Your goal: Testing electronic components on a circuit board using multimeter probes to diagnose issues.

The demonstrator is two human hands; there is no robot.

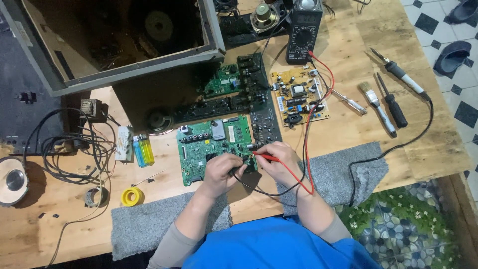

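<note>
I see my left hand (219, 172) pinching the black probe (238, 170) and my right hand (276, 162) pinching the red probe (266, 158) on the green circuit board (209, 147); multimeter (303, 32) behind, lighters (143, 149) left, brush (376, 102) right

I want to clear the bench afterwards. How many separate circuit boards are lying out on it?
4 that I can tell: the large green board under both hands, a small green board above it, a long dark board bending around them, and a tan board below the multimeter. Clutter could hide more.
</note>
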